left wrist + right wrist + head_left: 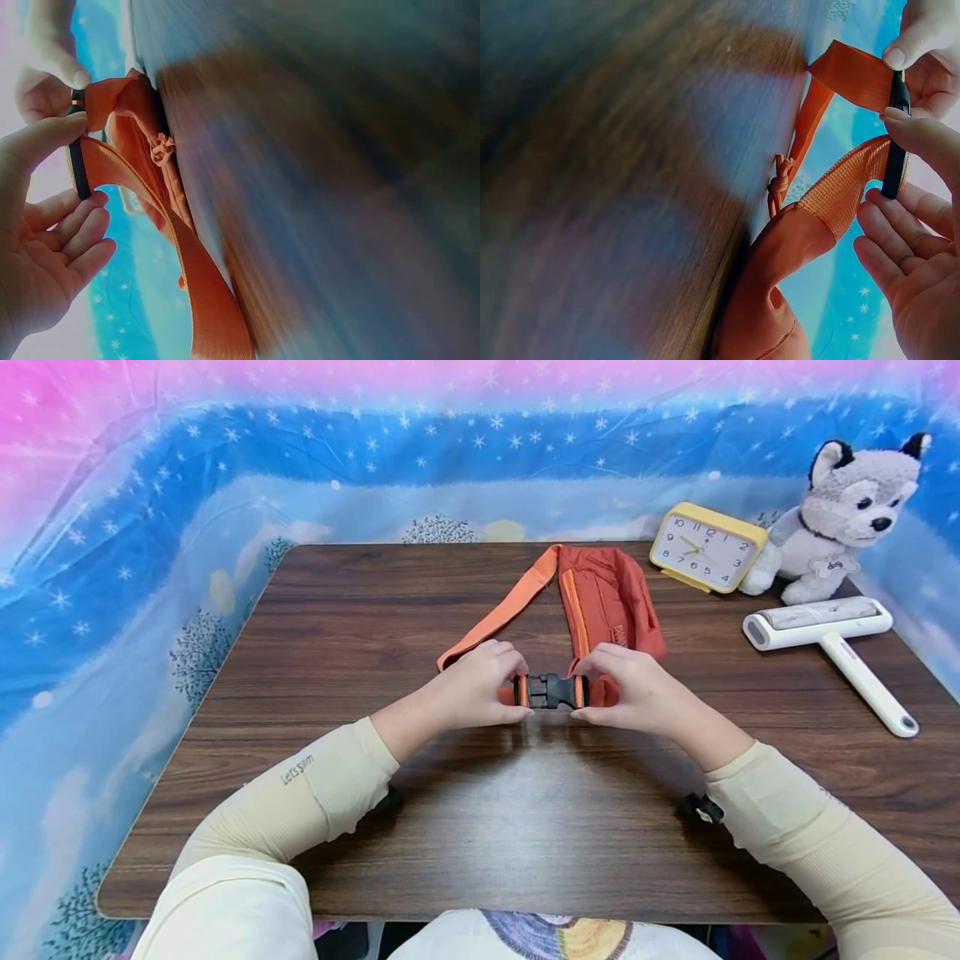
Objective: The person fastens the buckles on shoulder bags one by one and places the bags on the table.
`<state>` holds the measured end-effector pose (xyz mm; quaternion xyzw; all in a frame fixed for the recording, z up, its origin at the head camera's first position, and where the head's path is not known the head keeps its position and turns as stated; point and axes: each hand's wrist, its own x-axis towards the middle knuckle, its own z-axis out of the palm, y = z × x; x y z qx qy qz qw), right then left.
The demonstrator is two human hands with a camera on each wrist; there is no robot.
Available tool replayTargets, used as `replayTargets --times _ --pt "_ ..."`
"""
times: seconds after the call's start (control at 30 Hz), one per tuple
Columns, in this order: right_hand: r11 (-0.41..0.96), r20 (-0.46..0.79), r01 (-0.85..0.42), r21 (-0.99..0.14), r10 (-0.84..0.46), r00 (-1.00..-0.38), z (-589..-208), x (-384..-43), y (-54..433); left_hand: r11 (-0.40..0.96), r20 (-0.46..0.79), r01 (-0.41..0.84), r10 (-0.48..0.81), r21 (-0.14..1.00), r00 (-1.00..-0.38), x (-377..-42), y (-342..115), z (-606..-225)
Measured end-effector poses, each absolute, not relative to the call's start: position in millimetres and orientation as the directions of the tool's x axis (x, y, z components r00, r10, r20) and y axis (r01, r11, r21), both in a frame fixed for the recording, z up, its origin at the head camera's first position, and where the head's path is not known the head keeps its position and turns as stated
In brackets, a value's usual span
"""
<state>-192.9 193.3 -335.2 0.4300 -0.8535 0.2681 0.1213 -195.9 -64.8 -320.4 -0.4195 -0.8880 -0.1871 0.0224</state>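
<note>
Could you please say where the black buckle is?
In the head view, the black buckle is slightly right of centre, held between left hand and right hand, below the red bag.

**Rust, Orange and Black**

Your rust-red bag has an orange strap and black buckle; your sleeves are cream, your worktop brown wood-grain, the backdrop pink and blue, white-snowflake printed.

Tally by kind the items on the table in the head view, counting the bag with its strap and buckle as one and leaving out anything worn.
Orange-red waist bag: 1
Yellow desk clock: 1
Plush husky: 1
White lint roller: 1
Total: 4
</note>
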Motion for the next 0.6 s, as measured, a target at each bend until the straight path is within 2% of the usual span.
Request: replayTargets --times 0.6 --pt "0.495 0.38 -0.787 -0.37 -0.692 -0.614 -332.1 -191.3 192.5 0.565 0.219 0.768 0.743 0.301 -0.632 -194.3 -64.4 -319.8"
